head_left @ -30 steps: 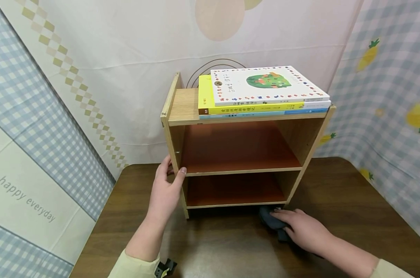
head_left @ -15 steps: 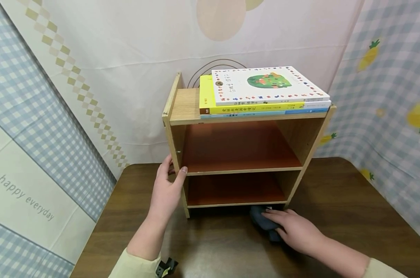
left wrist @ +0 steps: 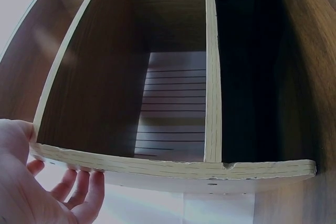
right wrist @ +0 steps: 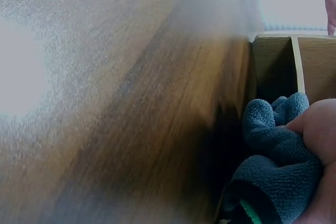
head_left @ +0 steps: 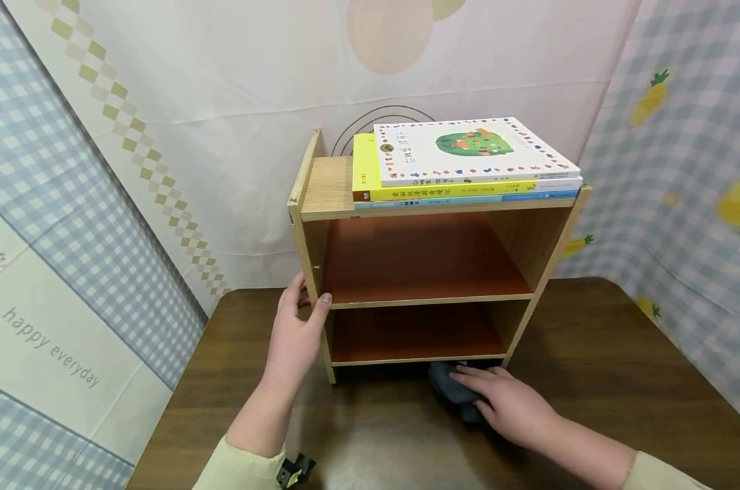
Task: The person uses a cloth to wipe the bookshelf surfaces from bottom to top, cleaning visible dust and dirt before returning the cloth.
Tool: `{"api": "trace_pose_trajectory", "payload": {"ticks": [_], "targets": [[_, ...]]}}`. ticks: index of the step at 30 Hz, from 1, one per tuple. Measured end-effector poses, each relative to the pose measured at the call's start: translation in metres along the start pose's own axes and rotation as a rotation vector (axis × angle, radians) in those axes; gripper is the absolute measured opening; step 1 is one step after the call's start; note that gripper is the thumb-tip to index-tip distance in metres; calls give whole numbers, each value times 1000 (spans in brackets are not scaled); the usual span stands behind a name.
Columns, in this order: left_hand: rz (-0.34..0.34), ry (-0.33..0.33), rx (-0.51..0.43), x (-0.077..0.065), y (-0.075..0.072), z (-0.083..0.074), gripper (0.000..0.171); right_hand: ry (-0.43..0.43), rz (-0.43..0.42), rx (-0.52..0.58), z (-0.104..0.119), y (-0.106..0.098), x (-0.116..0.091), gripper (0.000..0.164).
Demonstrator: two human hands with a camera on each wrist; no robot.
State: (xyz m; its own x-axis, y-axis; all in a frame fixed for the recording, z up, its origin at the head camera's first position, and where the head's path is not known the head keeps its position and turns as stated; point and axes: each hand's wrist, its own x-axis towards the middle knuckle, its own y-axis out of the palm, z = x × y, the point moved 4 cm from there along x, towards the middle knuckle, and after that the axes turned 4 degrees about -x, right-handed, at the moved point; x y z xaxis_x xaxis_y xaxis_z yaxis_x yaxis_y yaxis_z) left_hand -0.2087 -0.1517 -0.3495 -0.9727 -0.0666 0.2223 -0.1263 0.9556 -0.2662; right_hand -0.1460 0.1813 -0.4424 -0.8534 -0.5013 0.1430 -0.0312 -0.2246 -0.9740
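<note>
A small wooden shelf unit (head_left: 326, 184) with reddish-brown boards stands on the brown table. My left hand (head_left: 293, 344) grips its left side panel, thumb on the front edge and fingers on the outer face, as the left wrist view also shows. Below the bottom board, toward the right, my right hand (head_left: 513, 405) holds a bunched dark blue-grey cloth (head_left: 448, 384) at the tabletop. In the right wrist view the fluffy towelling cloth (right wrist: 286, 156) bulges out from under the hand, hiding most of the fingers.
Several books (head_left: 477, 153), a white one uppermost, lie stacked on the top board. The wood-grain table (head_left: 223, 401) extends to both sides. A printed curtain (head_left: 247, 170) hangs close behind, and checked cloth walls flank the table. A black strap piece (head_left: 295, 469) sits at the left cuff.
My right hand and the cloth have slid left along the shelf's bottom front edge. The left hand keeps its grip, and the shelf and books stay essentially in place.
</note>
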Motion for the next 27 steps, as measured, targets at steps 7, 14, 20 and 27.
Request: {"api": "trace_pose_trajectory", "payload": {"ticks": [7, 14, 20, 27], "targets": [[-3, -2, -7, 0, -1, 2, 65, -11, 14, 32, 4, 6, 5, 51], [-9, 0, -9, -1, 0, 2, 63, -27, 19, 38, 11, 11, 10, 50], [-15, 6, -3, -1, 0, 0, 62, -38, 30, 56, 16, 13, 14, 51], [-15, 8, -1, -1, 1, 0, 64, -40, 40, 66, 21, 16, 17, 51]]}}
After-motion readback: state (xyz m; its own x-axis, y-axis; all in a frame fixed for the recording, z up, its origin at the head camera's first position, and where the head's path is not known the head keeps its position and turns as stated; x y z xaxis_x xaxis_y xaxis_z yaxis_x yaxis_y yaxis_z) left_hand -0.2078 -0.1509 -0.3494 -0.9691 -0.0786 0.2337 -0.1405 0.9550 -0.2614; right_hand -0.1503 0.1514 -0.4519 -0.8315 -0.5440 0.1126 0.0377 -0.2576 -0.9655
